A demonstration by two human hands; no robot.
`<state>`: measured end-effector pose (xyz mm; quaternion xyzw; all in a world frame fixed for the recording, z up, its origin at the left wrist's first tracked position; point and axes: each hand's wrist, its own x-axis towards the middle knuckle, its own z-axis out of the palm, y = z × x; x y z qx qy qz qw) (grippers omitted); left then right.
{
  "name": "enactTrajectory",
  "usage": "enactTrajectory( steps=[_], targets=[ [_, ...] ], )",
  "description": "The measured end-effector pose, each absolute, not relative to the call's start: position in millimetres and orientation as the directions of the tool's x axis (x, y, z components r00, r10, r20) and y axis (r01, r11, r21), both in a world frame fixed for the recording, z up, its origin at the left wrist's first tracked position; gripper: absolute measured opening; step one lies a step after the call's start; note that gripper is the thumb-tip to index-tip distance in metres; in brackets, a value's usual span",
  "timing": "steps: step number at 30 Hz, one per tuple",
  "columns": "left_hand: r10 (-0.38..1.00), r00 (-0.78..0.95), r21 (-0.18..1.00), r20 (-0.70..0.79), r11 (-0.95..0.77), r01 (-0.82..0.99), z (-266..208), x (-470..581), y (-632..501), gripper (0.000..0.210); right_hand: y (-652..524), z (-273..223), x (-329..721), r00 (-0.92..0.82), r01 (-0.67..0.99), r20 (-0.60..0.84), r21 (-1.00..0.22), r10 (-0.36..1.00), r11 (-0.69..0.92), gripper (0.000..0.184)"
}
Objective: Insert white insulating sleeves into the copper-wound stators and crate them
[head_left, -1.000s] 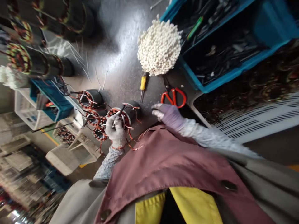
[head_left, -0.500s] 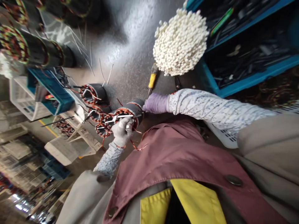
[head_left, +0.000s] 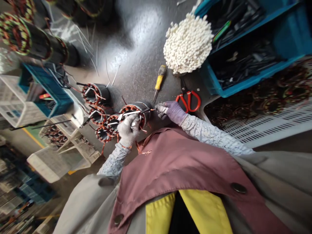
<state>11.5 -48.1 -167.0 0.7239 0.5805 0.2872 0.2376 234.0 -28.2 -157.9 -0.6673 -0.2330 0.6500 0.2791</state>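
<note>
A motor stator (head_left: 141, 104) with copper windings lies on the worktable in front of me. My left hand (head_left: 128, 129), in a white glove, is closed at its winding end, pinching lead wires beside a white sleeve (head_left: 133, 113). On the right, my right hand (head_left: 171, 111) wears a purple glove with pale fingertips. Its fingers are pinched at the end of a dark-sleeved lead wire (head_left: 147, 110) that crosses the stator and shows a coppery tip. Left of the stator, several smaller wound stators (head_left: 103, 134) stand close together.
A yellow screwdriver (head_left: 159, 81) and red-handled scissors (head_left: 187, 100) lie beyond my right hand, near a heap of short white tubes (head_left: 188, 45). Blue bins (head_left: 225, 92) hold dark sleeves. A white crate (head_left: 255, 130) with wound parts is at right; larger stators (head_left: 39, 45) lie at far left.
My right hand has moved right and its forearm has dropped toward me, uncovering the scissors. Its fingers now meet at the dark lead's end. My left hand stays at the stator.
</note>
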Motion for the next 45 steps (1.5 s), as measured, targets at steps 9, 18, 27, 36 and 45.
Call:
enactTrajectory(
  steps=[9,18,27,36,45],
  targets=[
    [0.977,0.178,0.667,0.118,-0.211,0.714,-161.5,22.1,-43.7,0.04,-28.1,-152.6,248.8,-0.146,0.796,-0.471,-0.578,0.87,-0.179,0.038],
    [0.979,0.187,0.668,0.086,-0.196,0.718,-163.2,30.0,-44.9,0.042,-8.1,-131.4,229.2,-0.212,0.976,-0.684,-0.176,0.698,0.125,0.035],
    [0.974,0.225,0.709,0.021,-0.173,0.684,-166.9,35.3,-49.3,0.041,25.7,-117.6,216.2,-0.426,0.857,-0.744,-0.149,0.515,0.493,0.023],
    [0.969,0.245,0.717,-0.024,-0.154,0.68,-164.1,37.2,-46.8,0.04,6.7,-134.7,261.0,-0.253,0.664,-0.756,-0.59,0.604,-0.46,0.031],
    [0.965,0.261,0.717,0.003,-0.184,0.672,-164.3,33.4,-40.6,0.036,-4.5,-150.1,229.7,-0.107,0.597,-0.772,-0.553,0.626,-0.581,0.031]
  ],
)
